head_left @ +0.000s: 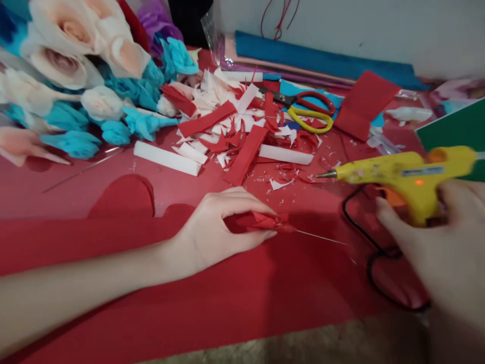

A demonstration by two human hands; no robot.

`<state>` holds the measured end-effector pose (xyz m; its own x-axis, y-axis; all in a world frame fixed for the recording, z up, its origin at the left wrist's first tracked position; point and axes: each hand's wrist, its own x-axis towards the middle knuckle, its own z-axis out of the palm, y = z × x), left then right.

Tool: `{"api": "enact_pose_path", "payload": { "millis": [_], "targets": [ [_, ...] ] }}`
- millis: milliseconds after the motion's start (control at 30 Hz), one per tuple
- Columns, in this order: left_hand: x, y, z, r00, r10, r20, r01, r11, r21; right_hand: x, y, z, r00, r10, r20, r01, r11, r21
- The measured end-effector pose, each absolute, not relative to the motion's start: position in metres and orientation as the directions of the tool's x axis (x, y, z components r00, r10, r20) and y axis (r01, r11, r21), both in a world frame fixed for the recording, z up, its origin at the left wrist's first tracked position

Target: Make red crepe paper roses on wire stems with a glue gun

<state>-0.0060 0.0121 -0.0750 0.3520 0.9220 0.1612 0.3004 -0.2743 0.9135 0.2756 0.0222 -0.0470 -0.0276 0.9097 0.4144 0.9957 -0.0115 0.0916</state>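
On my feed I had bare red work surface point(227, 308) between the left hand point(223, 220) and the near edge point(273, 331), while paper scraps point(217, 146) crowded just beyond its fingers. That hand pinched a small red paper bud point(276, 223), crumpled and tapering, its thin wire point(322, 237) pointing right, where the right hand point(435, 242) gripped a yellow glue gun point(397, 172).

A red bud point(279, 223) is held sideways, wire point(321, 237) pointing right, left of a yellow glue gun point(386, 169).
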Motion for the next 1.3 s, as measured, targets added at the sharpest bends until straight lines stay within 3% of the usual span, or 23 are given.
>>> {"api": "enact_pose_path", "payload": {
  "millis": [300, 367, 433, 500, 567, 600, 733, 1033, 1300],
  "targets": [
    [-0.007, 0.011, -0.073, 0.381, 0.913, 0.144, 0.293, -0.267, 0.918, 0.303, 0.045, -0.068, -0.039, 0.964, 0.263, 0.99, 0.002, 0.14],
    [-0.007, 0.01, -0.074, 0.383, 0.912, 0.144, 0.294, -0.269, 0.917, 0.296, 0.037, -0.06, -0.042, 0.946, 0.321, 0.985, -0.015, 0.172],
    [-0.007, 0.01, -0.074, 0.389, 0.91, 0.145, 0.294, -0.272, 0.916, 0.28, 0.026, -0.047, -0.082, 0.879, 0.47, 0.985, -0.001, 0.174],
    [-0.007, 0.009, -0.074, 0.393, 0.908, 0.148, 0.295, -0.277, 0.915, 0.257, 0.015, -0.033, -0.233, 0.799, 0.554, 0.971, 0.226, 0.082],
    [-0.007, 0.009, -0.074, 0.391, 0.908, 0.149, 0.297, -0.278, 0.914, 0.231, 0.009, -0.023, -0.348, 0.797, 0.493, 0.859, 0.482, -0.173],
    [-0.007, 0.009, -0.074, 0.392, 0.908, 0.15, 0.295, -0.279, 0.914, 0.219, 0.007, -0.02, -0.401, 0.815, 0.419, 0.794, 0.538, -0.285],
    [-0.007, 0.01, -0.074, 0.411, 0.901, 0.14, 0.285, -0.273, 0.919, 0.186, 0.013, -0.019, -0.495, 0.825, 0.274, 0.667, 0.562, -0.488],
    [-0.007, 0.012, -0.074, 0.412, 0.901, 0.135, 0.275, -0.264, 0.924, 0.179, 0.023, -0.025, -0.499, 0.849, 0.171, 0.65, 0.498, -0.574],
    [-0.008, 0.012, -0.072, 0.426, 0.899, 0.106, 0.26, -0.233, 0.937, 0.179, 0.017, -0.023, -0.496, 0.855, 0.151, 0.685, 0.492, -0.538]
  ]
}}
